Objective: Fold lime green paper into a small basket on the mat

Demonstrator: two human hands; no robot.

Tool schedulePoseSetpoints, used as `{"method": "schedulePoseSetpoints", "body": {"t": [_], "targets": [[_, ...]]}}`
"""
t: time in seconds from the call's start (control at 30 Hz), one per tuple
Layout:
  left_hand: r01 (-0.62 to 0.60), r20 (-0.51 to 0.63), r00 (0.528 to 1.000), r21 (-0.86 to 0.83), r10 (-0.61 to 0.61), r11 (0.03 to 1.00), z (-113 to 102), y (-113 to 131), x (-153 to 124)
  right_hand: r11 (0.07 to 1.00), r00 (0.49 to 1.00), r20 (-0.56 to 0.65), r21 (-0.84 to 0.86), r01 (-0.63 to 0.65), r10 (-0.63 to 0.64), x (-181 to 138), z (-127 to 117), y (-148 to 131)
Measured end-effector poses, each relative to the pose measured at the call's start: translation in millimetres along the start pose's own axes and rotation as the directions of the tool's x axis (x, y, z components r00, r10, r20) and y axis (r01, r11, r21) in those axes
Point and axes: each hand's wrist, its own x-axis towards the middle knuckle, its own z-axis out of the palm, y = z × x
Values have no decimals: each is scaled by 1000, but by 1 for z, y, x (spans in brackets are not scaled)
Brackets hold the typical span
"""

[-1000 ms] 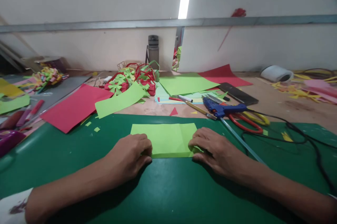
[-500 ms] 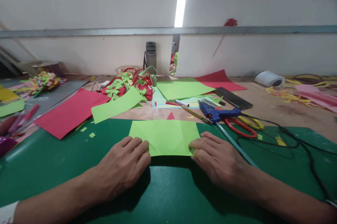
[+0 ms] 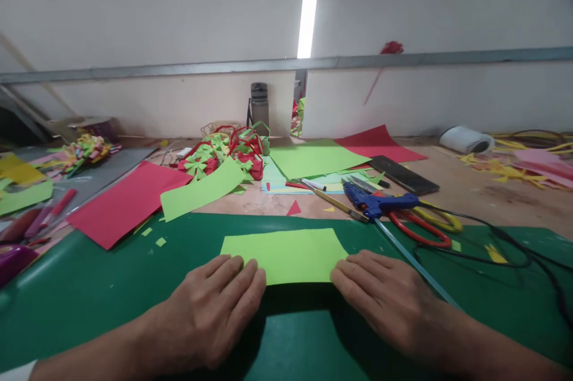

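Note:
A light green sheet of paper (image 3: 290, 255) lies across the green mat (image 3: 111, 303) in front of me, its near edge slightly raised above a dark shadow. My left hand (image 3: 224, 303) grips its near left corner, fingers curled together over the edge. At the near right corner, my right hand (image 3: 380, 291) holds the paper the same way. Both thumbs are hidden beneath the fingers or the sheet. Right of my right hand lies a blue glue gun (image 3: 378, 205) with a pale glue stick in it, beside scissors with red handles (image 3: 423, 229).
Red paper (image 3: 129, 202) and a green strip (image 3: 201, 190) lie at the left. Behind them are red and green paper crafts (image 3: 201, 160) and a bottle (image 3: 259, 109). A phone (image 3: 403, 175), a utility knife (image 3: 342, 205) and black cables (image 3: 496, 229) occupy the right side.
The camera view has tilted up slightly. The sheet now looks shorter from front to back, and both hands lie flatter at its near corners, still holding it.

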Motion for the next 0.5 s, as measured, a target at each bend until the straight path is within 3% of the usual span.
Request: {"method": "schedulePoseSetpoints", "body": {"t": [0.3,0.5], "targets": [[21,-24,1000,51,-20,998,-7,-9,-5,987,999,-16,-151,45,-48,-2,-7,-3],[102,-5,995,134,-102,986,-2,-19,-16,996,999,7,-88,35,-34,1,-5,-3]]}}
